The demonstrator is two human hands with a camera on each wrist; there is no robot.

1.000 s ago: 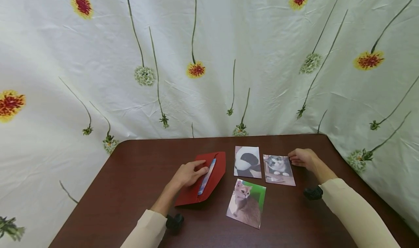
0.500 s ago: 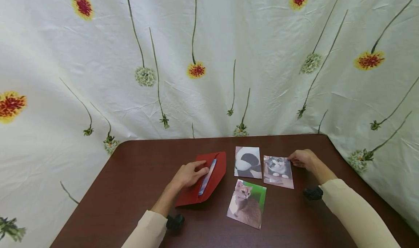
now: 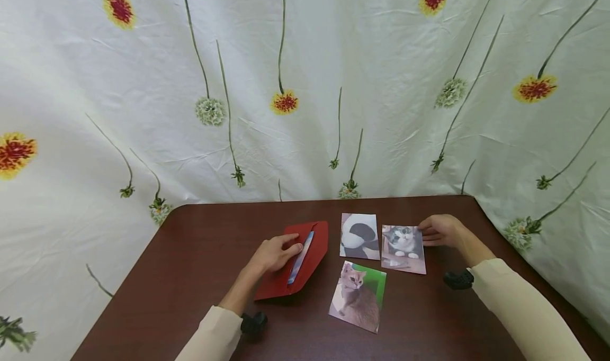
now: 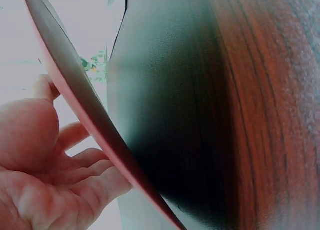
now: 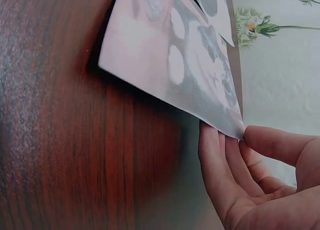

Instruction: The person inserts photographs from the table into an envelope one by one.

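Note:
My left hand (image 3: 275, 252) holds a red envelope (image 3: 318, 260) at its pocket, fingertips and thumb near the opening. Inside, a bluish-white card (image 3: 299, 263) pokes out. The left wrist view shows the envelope (image 4: 100, 127) edge-on, tilted over the tabletop. My right hand (image 3: 440, 230) pinches the far right corner of a grey-and-white cat photo (image 3: 402, 247). In the right wrist view, the thumb is on top of that photo (image 5: 150, 55) and the fingers reach beneath it; its near edge is slightly raised above the table.
A photo with a white and dark rounded shape (image 3: 359, 234) lies just left of the cat photo. Nearer me is a tan cat photo (image 3: 357, 300) with a green background. The dark brown table (image 3: 200, 265) backs onto a flowered white curtain (image 3: 305, 138).
The gripped photo has turned slightly, its right side shifting a little nearer me and left. My right fingers have slid further under its corner. The left hand and envelope stay put.

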